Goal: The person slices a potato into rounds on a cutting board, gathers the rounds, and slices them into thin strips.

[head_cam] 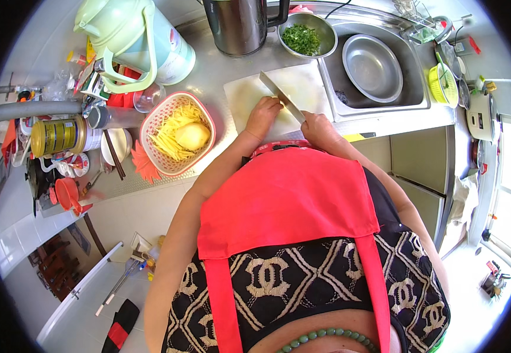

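My right hand [319,128] grips the handle of a kitchen knife [281,95], its broad blade slanting up and left over a white cutting board [243,95]. Curled fingers of my left hand [263,117] hold a pale yellow potato piece [284,111] against the board, right beside the blade. Blade and fingers hide most of that piece. To the left, a red-and-white plastic basket [148,128] contains yellow potato strips [167,139] and a whole peeled potato [193,136].
Behind the board stand a dark electric kettle [237,26] and a metal bowl [329,42] of chopped greens [300,39]. A sink [414,95] at right holds a metal basin [372,68]. A green thermos jug [167,57], jars [57,136] and chopsticks [114,155] crowd the left.
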{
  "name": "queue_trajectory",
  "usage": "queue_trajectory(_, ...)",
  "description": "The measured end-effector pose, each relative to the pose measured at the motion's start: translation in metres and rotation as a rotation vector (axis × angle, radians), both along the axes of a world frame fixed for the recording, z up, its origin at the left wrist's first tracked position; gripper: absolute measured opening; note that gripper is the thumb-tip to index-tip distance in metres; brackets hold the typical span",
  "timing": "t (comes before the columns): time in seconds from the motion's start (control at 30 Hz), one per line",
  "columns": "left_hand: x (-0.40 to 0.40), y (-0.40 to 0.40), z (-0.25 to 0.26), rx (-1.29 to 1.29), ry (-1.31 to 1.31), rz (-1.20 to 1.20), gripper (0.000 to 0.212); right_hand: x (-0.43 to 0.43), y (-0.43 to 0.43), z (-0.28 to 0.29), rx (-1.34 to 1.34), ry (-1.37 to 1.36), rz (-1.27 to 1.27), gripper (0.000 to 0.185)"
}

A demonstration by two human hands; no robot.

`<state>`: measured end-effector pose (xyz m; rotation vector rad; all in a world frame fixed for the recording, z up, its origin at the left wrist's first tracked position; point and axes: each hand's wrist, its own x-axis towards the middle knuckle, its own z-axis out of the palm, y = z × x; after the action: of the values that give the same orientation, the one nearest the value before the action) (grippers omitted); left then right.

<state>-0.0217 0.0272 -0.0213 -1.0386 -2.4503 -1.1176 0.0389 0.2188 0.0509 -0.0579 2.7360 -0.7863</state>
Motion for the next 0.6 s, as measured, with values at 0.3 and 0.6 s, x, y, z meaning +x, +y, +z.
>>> queue_trajectory(0.3,-0.003,0.001,-0.002,0.003,0.000,-0.014,0.024,-0.008,-0.002,-0.009,0.011,-0.016,0.052,0.023)
queue_trajectory(0.6,-0.002,-0.003,-0.006,-0.001,-0.038,-0.019,0.027,-0.018,0.001,-0.017,0.057,-0.022,0.074,0.020)
